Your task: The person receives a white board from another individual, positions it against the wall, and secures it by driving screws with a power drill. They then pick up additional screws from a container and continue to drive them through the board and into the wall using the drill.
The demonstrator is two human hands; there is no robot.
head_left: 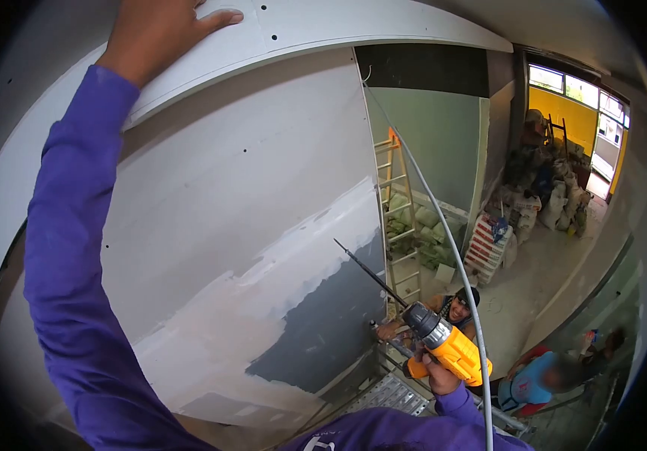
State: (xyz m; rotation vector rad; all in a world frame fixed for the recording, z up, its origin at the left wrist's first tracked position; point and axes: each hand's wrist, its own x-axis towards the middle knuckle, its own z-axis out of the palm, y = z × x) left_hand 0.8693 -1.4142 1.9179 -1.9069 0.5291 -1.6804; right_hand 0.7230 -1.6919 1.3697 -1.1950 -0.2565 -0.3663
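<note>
My left hand (164,31) reaches up to the white ceiling board (323,24) at the top. Its thumb is stretched out flat against the board, and the frame's edge cuts off the other fingers. Low on the right, my right hand (441,376) is wrapped round the grip of a yellow and black cordless drill (455,352). A long thin bit (369,271) sticks out of the drill's chuck, pointing up and left in front of the wall. The bit's tip is apart from the board. Dark screw spots show on the board's face.
A partly plastered wall panel (210,195) fills the middle. A grey cable (436,207) hangs close beside the drill. Below are a metal scaffold platform (387,396), a person (459,308) by it and another person (530,387). A ladder (393,180) and piled sacks (556,203) stand farther back.
</note>
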